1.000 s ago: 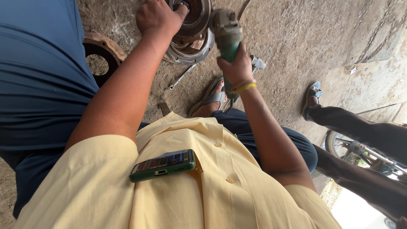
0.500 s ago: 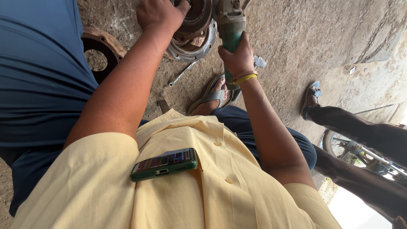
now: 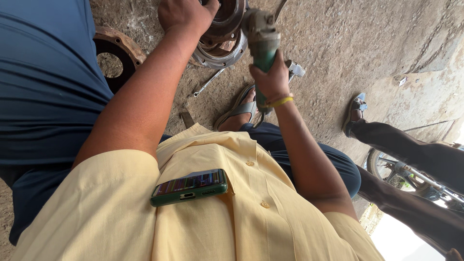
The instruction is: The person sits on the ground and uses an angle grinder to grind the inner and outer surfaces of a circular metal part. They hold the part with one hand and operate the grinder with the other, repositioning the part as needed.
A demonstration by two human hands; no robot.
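Gripping a green angle grinder (image 3: 263,41) in the right hand (image 3: 271,79), fingers wrapped tight; left hand (image 3: 186,14) is clamping the rusty wheel hub (image 3: 227,24) on the ground; rust is remaining, grinding apparently unfinished.

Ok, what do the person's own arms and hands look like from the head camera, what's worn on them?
Both arms are bare from the short sleeves down. The shirt is pale yellow with buttons down the front, and its sleeve covers only the upper left arm. Neither the left hand nor the right hand has a glove. A thin yellow band circles the right wrist. No watch or rings show.
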